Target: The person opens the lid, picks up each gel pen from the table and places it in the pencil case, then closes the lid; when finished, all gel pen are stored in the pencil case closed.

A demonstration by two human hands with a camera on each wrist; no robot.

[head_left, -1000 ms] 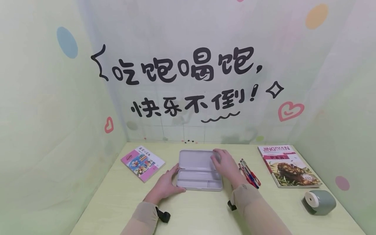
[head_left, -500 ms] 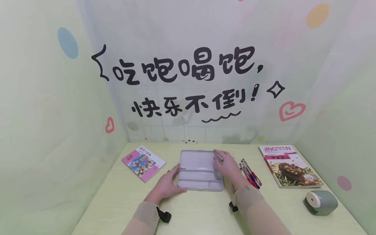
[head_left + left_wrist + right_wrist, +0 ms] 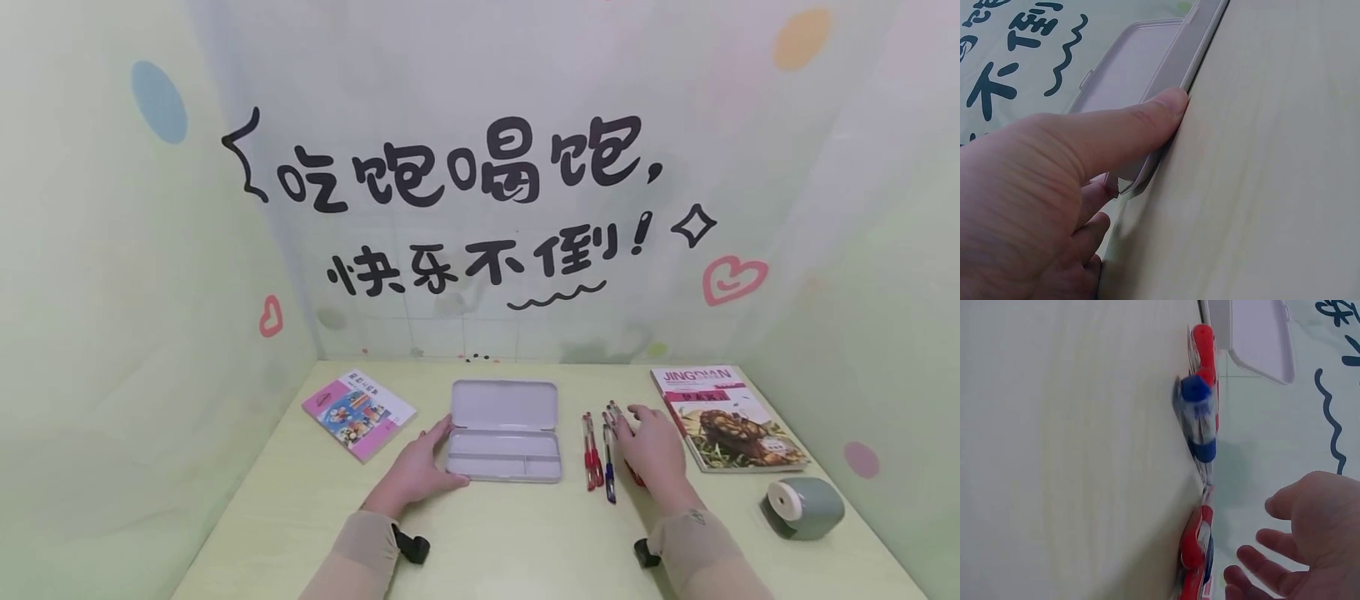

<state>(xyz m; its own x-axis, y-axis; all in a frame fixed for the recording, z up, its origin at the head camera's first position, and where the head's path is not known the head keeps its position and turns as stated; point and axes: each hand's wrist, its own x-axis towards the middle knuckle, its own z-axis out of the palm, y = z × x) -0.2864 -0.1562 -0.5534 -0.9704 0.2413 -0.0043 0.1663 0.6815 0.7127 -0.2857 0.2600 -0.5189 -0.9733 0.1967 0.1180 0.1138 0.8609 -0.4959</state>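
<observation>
A pale lilac pencil case [image 3: 504, 457] lies on the table with its lid [image 3: 506, 405] tipped back and bare compartments showing. My left hand [image 3: 415, 469] holds its left front corner. The thumb [image 3: 1141, 125] lies along the front edge, and the other fingers are at the left side. To the right of the case lie several clear-barrelled pens with red and blue grips, among them a blue pen [image 3: 609, 475] and red pens [image 3: 592, 458]. My right hand [image 3: 654, 448] is over the rightmost pens, partly hiding them. In the right wrist view its fingers are spread and bent, apart from the pens.
A pink and white booklet [image 3: 360, 414] lies at the back left of the table [image 3: 495, 542]. A thicker magazine [image 3: 727, 417] is at the back right, just beyond my right hand. In front of it stands a grey-green pencil sharpener [image 3: 806, 508]. Printed fabric walls enclose the table.
My right hand has left the case's lid and moved right, over the pens. A few pens now lie further left, apart from the bunch. The left hand has stayed at the case.
</observation>
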